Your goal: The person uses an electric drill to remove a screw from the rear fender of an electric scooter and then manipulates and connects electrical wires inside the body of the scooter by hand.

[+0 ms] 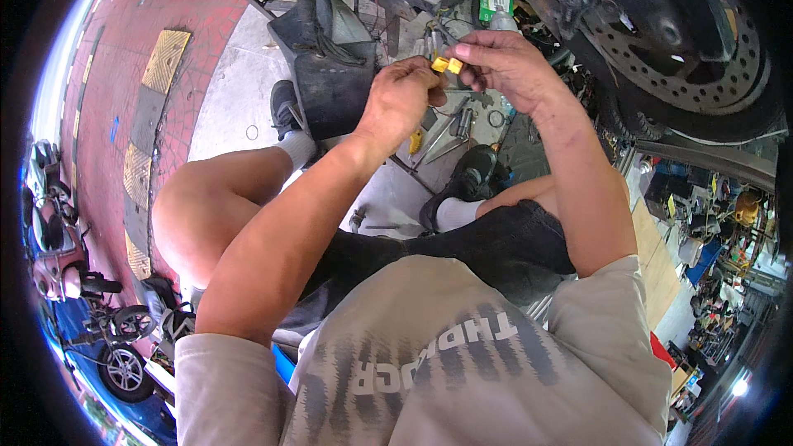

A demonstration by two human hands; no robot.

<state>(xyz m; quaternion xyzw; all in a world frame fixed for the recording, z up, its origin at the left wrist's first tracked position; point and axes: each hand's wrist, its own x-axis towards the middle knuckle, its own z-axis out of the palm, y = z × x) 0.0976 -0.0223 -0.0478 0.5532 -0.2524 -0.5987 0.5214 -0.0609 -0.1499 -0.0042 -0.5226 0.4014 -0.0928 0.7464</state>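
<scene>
The person squats on the concrete floor (239, 91) beside a motorcycle, both hands raised together in front of the knees. Between them sits a small yellow connector (447, 64), close under the motorcycle's tangle of wires (438, 29) and level with the black mudguard (330, 83).

To do this well, the connector wants a steady hold from one hand while the other works it with fine finger pressure, with the wires left slack and not tugged.

The left hand (402, 99) is curled nearly closed, its fingertips pressed against the near side of the yellow connector. The right hand (502, 62) is also drawn in tight, thumb and forefinger pinching the connector's far end from above. Whether either hand also grips a wire cannot be told.

A brake disc (702, 66) on the front wheel fills the upper right. Metal hand tools (453, 134) lie on the floor below the hands, near a black shoe (467, 182).
</scene>
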